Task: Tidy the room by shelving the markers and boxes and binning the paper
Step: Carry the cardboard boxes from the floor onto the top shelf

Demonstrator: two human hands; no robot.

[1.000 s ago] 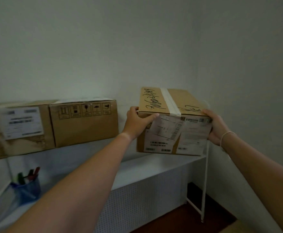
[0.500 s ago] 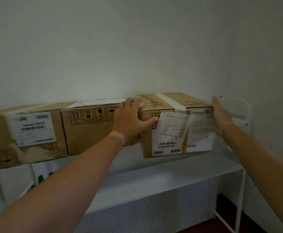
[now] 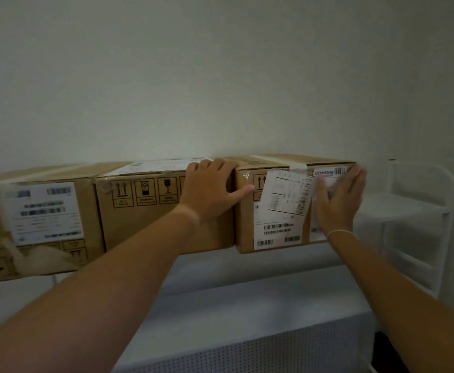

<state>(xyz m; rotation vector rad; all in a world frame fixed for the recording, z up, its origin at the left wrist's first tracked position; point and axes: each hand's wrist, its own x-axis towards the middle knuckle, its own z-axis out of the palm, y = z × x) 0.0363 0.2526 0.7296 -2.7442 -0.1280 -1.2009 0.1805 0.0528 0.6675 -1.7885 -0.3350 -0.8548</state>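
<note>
While three boxes line the top shelf, the head view, the only one, shows both hands on the end box (image 3: 279,211), at about 3 o'clock in the row. It sits on the white rack (image 3: 422,211), its left face just beside or touching the middle box (image 3: 145,211), with a third box (image 3: 32,224) at 9 o'clock.

The left hand (image 3: 209,192) lies across the seam of the two boxes, fingers (image 3: 201,168) curled over the top edge and thumb pointing toward 3 o'clock on the labelled front. The right hand (image 3: 339,200), blurred, is spread flat on that front near its right edge, fingers up toward 12 o'clock. Neither closes around anything.

Its long axis seems to run back toward the wall, so any remaining push probably goes straight away from the palms; the right hand is better placed for it.
</note>
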